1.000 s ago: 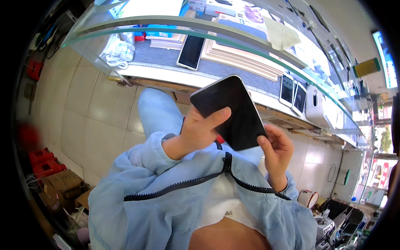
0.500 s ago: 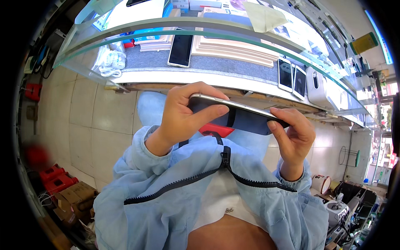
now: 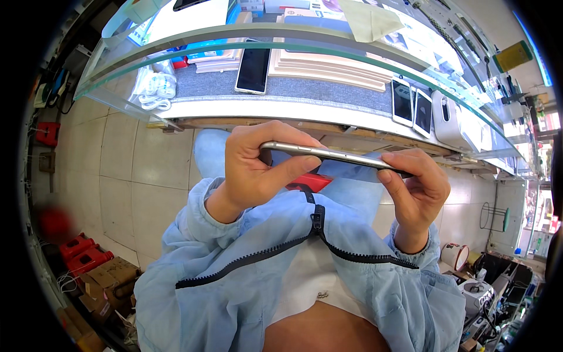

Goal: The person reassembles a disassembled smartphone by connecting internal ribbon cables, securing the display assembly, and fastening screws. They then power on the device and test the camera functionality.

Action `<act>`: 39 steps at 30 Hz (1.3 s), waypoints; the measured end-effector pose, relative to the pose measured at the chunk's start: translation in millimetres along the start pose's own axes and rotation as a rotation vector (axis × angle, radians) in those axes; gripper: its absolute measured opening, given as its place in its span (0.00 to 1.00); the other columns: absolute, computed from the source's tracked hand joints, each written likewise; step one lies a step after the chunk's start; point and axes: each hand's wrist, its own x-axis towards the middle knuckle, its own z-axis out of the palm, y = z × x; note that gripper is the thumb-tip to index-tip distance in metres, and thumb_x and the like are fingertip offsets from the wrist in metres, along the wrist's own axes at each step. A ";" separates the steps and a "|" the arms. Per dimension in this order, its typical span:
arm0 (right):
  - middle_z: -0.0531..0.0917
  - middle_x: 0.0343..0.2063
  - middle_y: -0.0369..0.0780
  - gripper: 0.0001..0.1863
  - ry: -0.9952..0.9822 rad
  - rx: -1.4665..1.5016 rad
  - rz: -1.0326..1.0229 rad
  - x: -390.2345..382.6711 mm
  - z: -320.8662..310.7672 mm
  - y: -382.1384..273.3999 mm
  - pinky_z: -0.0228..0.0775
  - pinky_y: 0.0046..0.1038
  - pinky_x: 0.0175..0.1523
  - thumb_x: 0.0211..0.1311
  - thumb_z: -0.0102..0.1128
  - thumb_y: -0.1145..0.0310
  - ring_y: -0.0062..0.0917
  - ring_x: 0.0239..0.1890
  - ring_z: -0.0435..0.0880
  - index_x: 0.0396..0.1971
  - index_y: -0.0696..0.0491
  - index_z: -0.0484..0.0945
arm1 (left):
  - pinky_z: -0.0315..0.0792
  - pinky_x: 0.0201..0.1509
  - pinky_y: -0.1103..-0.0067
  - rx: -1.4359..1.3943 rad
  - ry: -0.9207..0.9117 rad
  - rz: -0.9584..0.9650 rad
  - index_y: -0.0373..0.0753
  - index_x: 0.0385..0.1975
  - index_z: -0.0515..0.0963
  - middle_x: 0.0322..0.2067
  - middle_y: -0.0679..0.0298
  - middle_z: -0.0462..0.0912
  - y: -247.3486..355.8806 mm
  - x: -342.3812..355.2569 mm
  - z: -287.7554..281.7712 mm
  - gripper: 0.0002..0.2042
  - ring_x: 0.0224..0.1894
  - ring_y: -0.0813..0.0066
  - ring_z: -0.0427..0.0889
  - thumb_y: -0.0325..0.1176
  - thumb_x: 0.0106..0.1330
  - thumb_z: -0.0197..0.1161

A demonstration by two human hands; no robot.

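Observation:
Between my two hands is a smartphone, held sideways above my lap with its metal edge turned up. My left hand pinches its left end between thumb and fingers. At the other end, the thumb and fingers of my right hand grip the right corner. The phone's screen is seen at a very steep angle, so what it shows cannot be made out. Just beyond my hands runs the front edge of a glass display counter.
Inside the counter lie a dark-screened phone, two white-framed phones on the right, bagged white cables and stacked flat boxes. Red cases and a cardboard box stand on the floor at left. Equipment crowds the lower right.
The phone has tilted, so its edge now faces up and less of its dark face shows. Both hands have shifted slightly with it, keeping their grip.

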 end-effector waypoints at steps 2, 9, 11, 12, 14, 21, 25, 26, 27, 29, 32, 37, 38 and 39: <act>0.83 0.27 0.43 0.11 0.004 0.000 0.006 0.2 0.2 -0.8 0.71 0.20 0.33 0.41 0.69 0.81 0.25 0.28 0.82 0.29 0.60 0.81 | 0.74 0.35 0.84 -0.001 0.005 0.004 0.30 0.33 0.77 0.29 0.53 0.83 -0.2 0.3 0.3 0.07 0.32 0.74 0.82 0.22 0.54 0.65; 0.83 0.29 0.44 0.16 -0.028 -0.056 -0.078 2.3 0.5 2.3 0.71 0.21 0.35 0.40 0.70 0.79 0.27 0.29 0.81 0.34 0.60 0.80 | 0.72 0.37 0.86 -0.076 0.078 -0.048 0.31 0.33 0.78 0.30 0.60 0.83 -6.0 0.5 1.1 0.08 0.32 0.82 0.79 0.19 0.52 0.66; 0.82 0.30 0.45 0.18 -0.032 -0.051 -0.080 0.1 1.8 4.7 0.71 0.21 0.36 0.40 0.70 0.79 0.28 0.30 0.81 0.37 0.61 0.79 | 0.72 0.38 0.86 -0.089 0.076 -0.080 0.32 0.33 0.78 0.31 0.60 0.83 -7.0 0.5 0.1 0.08 0.34 0.82 0.79 0.19 0.53 0.66; 0.82 0.30 0.44 0.18 -0.034 -0.058 -0.066 -0.3 1.8 5.7 0.71 0.21 0.36 0.41 0.69 0.79 0.27 0.30 0.81 0.37 0.61 0.79 | 0.72 0.38 0.86 -0.094 0.087 -0.098 0.31 0.33 0.78 0.31 0.61 0.83 -7.4 0.8 0.1 0.08 0.34 0.82 0.79 0.20 0.53 0.66; 0.82 0.32 0.44 0.18 -0.042 -0.069 -0.041 -0.9 1.4 8.0 0.71 0.20 0.37 0.44 0.68 0.79 0.25 0.31 0.81 0.39 0.62 0.78 | 0.72 0.39 0.86 -0.129 0.084 -0.194 0.31 0.34 0.78 0.32 0.62 0.82 -8.7 2.2 -1.8 0.07 0.35 0.82 0.79 0.21 0.55 0.65; 0.82 0.37 0.42 0.14 0.135 0.765 0.510 -15.7 16.2 41.4 0.72 0.19 0.44 0.54 0.61 0.79 0.20 0.37 0.80 0.42 0.63 0.76 | 0.70 0.56 0.73 -0.714 -0.037 -0.465 0.35 0.59 0.61 0.53 0.54 0.70 -25.4 6.0 -3.1 0.32 0.53 0.68 0.74 0.46 0.59 0.62; 0.81 0.39 0.44 0.12 0.208 1.193 0.826 -25.0 41.3 47.1 0.75 0.25 0.46 0.59 0.56 0.77 0.24 0.38 0.82 0.44 0.61 0.73 | 0.59 0.65 0.66 -0.739 -0.054 -0.252 0.40 0.66 0.48 0.63 0.56 0.54 -35.3 -0.7 28.8 0.50 0.64 0.61 0.61 0.69 0.50 0.57; 0.81 0.40 0.44 0.12 0.195 1.221 0.887 -28.3 46.4 45.0 0.76 0.25 0.46 0.61 0.53 0.76 0.25 0.39 0.82 0.44 0.60 0.71 | 0.59 0.65 0.66 -0.640 -0.032 -0.271 0.39 0.65 0.48 0.62 0.56 0.56 -37.5 -1.0 32.1 0.50 0.63 0.61 0.62 0.70 0.50 0.55; 0.80 0.39 0.43 0.10 0.192 1.232 0.940 -29.0 51.9 38.6 0.76 0.24 0.44 0.62 0.52 0.76 0.23 0.39 0.82 0.43 0.59 0.70 | 0.60 0.65 0.66 -0.542 -0.009 -0.290 0.39 0.65 0.49 0.61 0.56 0.58 -40.1 -2.1 34.1 0.50 0.62 0.61 0.63 0.71 0.50 0.53; 0.80 0.38 0.42 0.09 0.095 1.296 0.935 -37.0 59.1 37.9 0.76 0.23 0.43 0.62 0.52 0.76 0.23 0.39 0.81 0.41 0.58 0.69 | 0.67 0.59 0.68 -0.853 0.093 -0.292 0.35 0.60 0.57 0.53 0.57 0.67 -50.3 -7.0 33.7 0.44 0.56 0.63 0.69 0.70 0.55 0.48; 0.79 0.38 0.41 0.09 0.000 1.277 0.944 -37.4 60.0 34.1 0.75 0.22 0.42 0.61 0.52 0.78 0.21 0.39 0.80 0.41 0.56 0.66 | 0.72 0.51 0.69 -1.085 0.183 -0.397 0.34 0.54 0.64 0.44 0.57 0.73 -51.2 -5.1 27.8 0.43 0.46 0.64 0.76 0.73 0.56 0.40; 0.77 0.40 0.41 0.13 -0.120 1.153 0.857 -36.5 60.3 27.4 0.73 0.22 0.44 0.59 0.54 0.80 0.20 0.40 0.79 0.43 0.57 0.65 | 0.74 0.47 0.70 -1.114 0.238 -0.476 0.34 0.51 0.65 0.39 0.57 0.75 -38.9 0.1 22.1 0.46 0.39 0.65 0.78 0.76 0.53 0.35; 0.76 0.41 0.40 0.18 -0.154 1.130 0.817 -39.0 59.6 30.6 0.73 0.21 0.44 0.56 0.59 0.80 0.19 0.40 0.78 0.45 0.58 0.64 | 0.74 0.46 0.69 -1.117 0.239 -0.487 0.34 0.51 0.65 0.38 0.57 0.75 -34.8 1.8 20.9 0.46 0.39 0.65 0.78 0.77 0.53 0.36; 0.76 0.41 0.40 0.20 -0.178 1.064 0.769 -39.4 59.5 29.9 0.73 0.21 0.44 0.54 0.60 0.80 0.19 0.40 0.77 0.46 0.58 0.64 | 0.74 0.45 0.69 -1.144 0.226 -0.488 0.35 0.51 0.65 0.38 0.57 0.75 -34.4 2.1 19.6 0.46 0.39 0.65 0.78 0.77 0.52 0.36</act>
